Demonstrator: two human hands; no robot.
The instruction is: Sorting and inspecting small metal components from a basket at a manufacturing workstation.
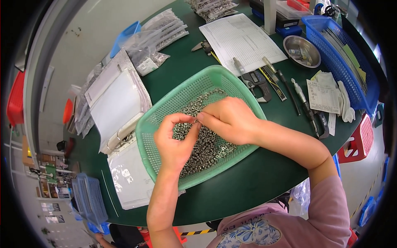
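Note:
A green perforated plastic basket (pixel 247 96) sits on the table in front of me, with a heap of small metal nuts (pixel 202 153) spread over its bottom. Above the heap, the thumb and forefinger of my left hand (pixel 175 142) pinch one small metal nut (pixel 196 121). My right hand (pixel 231 120) reaches in from the right, its closed thumb and forefinger meeting the same nut. Fingers cover most of that piece. Both hands hang over the basket, above the nuts.
Left of the basket lies an open ring binder (pixel 120 97); bagged parts (pixel 165 31) lie beyond it. To the right are a digital micrometer (pixel 257 84), pen-like tools (pixel 304 99), a metal bowl (pixel 302 51), white gloves (pixel 345 101) and a blue basket (pixel 351 84). A printed sheet (pixel 242 39) lies behind.

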